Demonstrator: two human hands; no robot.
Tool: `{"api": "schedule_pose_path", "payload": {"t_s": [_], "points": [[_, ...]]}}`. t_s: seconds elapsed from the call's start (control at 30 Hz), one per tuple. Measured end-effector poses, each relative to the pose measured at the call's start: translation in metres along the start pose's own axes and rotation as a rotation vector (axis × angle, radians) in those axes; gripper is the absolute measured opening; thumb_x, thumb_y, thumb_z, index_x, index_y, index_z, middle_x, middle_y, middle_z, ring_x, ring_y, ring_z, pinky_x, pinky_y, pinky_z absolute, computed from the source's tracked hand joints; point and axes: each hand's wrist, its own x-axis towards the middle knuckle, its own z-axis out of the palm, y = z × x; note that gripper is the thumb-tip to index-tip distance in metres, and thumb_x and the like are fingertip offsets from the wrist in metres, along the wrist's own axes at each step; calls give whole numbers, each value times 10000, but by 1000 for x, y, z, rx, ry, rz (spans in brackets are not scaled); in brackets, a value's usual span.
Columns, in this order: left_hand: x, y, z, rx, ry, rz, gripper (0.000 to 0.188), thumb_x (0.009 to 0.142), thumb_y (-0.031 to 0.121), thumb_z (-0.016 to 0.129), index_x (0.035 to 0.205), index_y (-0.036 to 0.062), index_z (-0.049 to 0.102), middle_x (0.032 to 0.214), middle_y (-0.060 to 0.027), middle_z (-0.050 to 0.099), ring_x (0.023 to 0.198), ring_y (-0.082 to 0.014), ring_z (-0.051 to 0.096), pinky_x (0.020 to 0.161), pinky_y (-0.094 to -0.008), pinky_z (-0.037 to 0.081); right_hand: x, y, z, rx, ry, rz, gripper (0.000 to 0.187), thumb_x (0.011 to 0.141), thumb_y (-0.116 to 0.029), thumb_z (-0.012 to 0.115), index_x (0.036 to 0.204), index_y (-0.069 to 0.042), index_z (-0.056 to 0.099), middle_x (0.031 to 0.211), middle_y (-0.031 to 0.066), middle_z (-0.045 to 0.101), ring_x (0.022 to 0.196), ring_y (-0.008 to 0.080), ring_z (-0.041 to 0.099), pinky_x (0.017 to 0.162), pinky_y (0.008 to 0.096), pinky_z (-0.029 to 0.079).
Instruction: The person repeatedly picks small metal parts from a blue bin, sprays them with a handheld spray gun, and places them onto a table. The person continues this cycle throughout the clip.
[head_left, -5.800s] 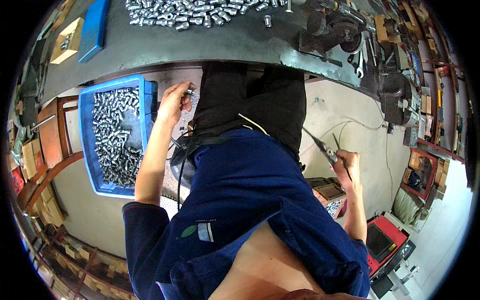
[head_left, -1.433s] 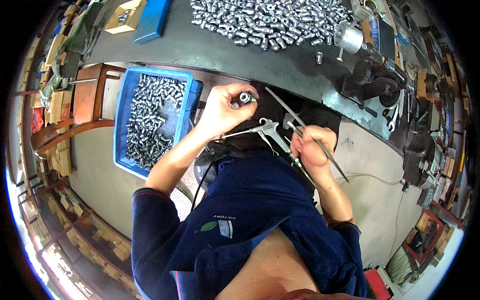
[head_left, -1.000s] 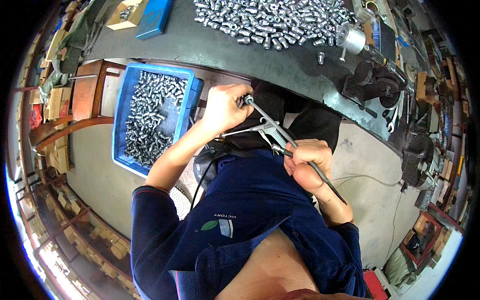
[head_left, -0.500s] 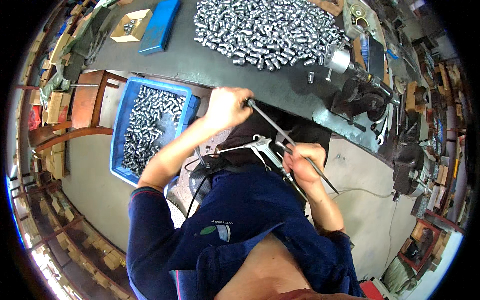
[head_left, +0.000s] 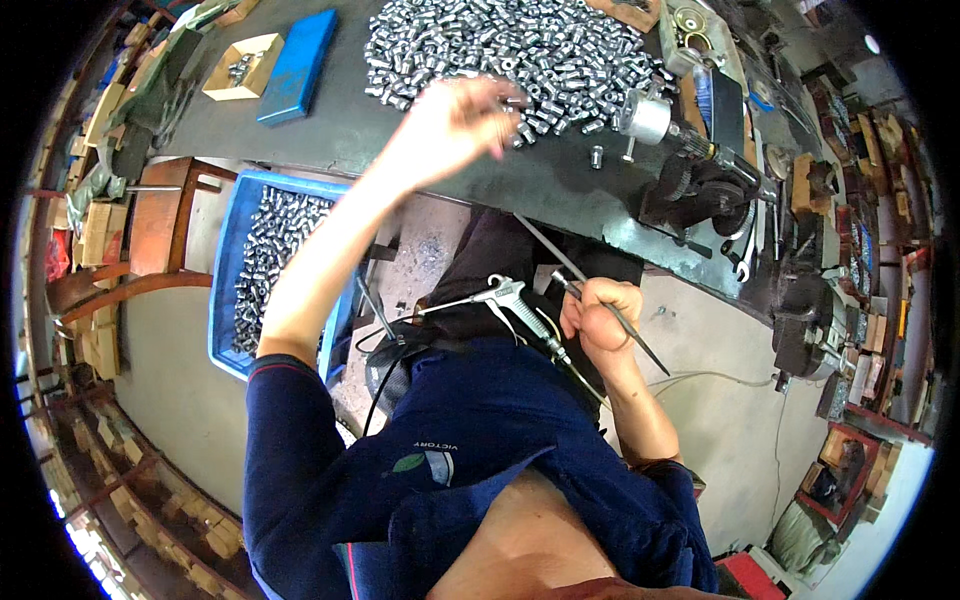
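Note:
My left hand (head_left: 455, 120) is stretched out over the bench at the near edge of a heap of small silver metal fittings (head_left: 520, 60). Its fingers are apart and slightly blurred, with nothing visible in them. In front of my lap, my right hand (head_left: 605, 315) is closed around a long thin metal rod (head_left: 548, 243), which slants from upper left to a narrow tip at lower right. A second, shorter metal piece (head_left: 563, 279) pokes out of the same fist; its kind is hidden by the fingers. Beside this hand, a grey air blow gun (head_left: 512, 300) lies across my lap.
At my left stands a blue bin (head_left: 222, 300) with many fittings. On the bench (head_left: 330, 140) are a small tray (head_left: 215, 85) with a few parts, a blue flat box (head_left: 297, 65) and, at right, a clamping fixture (head_left: 645, 117). One fitting (head_left: 597, 157) stands alone. A wooden chair (head_left: 160, 215) is further left.
My left hand has left the upper end of the rod, where it held a small dark part, and moved up to the heap. My right hand keeps the rod almost in place.

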Motion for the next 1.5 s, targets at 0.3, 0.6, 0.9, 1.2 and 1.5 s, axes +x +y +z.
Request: {"api": "schedule_pose_path", "payload": {"t_s": [0.3, 0.6, 0.9, 1.2, 1.5], "points": [[-102, -4, 67, -734, -244, -306, 190, 883, 104, 555, 935, -67, 620, 687, -111, 632, 591, -170, 626, 546, -281, 522, 9, 23, 16, -67, -76, -52, 500, 800, -361, 621, 515, -77, 325, 484, 31, 374, 422, 107, 379, 376, 232, 296], [-128, -19, 69, -1240, -173, -282, 202, 880, 127, 555, 916, -65, 607, 717, -163, 642, 650, -243, 647, 608, -356, 544, 10, 22, 38, 174, -106, 71, 449, 762, -311, 569, 512, -119, 249, 480, -5, 296, 421, 87, 320, 362, 213, 252], [-185, -40, -25, 349, 173, 23, 165, 745, 64, 587, 899, 21, 628, 784, -155, 634, 708, -288, 634, 651, -356, 505, 9, 33, 42, 191, -124, 201, 350, 696, -175, 555, 496, -73, 286, 489, 42, 334, 440, 115, 331, 366, 243, 305], [-316, -210, -118, 858, 524, -1013, 301, 727, 311, 642, 899, 65, 650, 857, -175, 649, 806, -320, 638, 727, -412, 502, 7, 35, 45, 139, -95, 260, 249, 678, -85, 447, 500, -94, 273, 469, 9, 269, 444, 110, 303, 354, 244, 283], [-299, -254, -102, 1179, 330, -1078, 232, 747, 244, 593, 879, 53, 593, 822, -169, 644, 762, -317, 643, 658, -418, 510, 1, 38, 39, 114, -71, 238, 335, 744, -161, 502, 511, -106, 267, 486, 4, 284, 449, 104, 302, 373, 237, 272]]}}
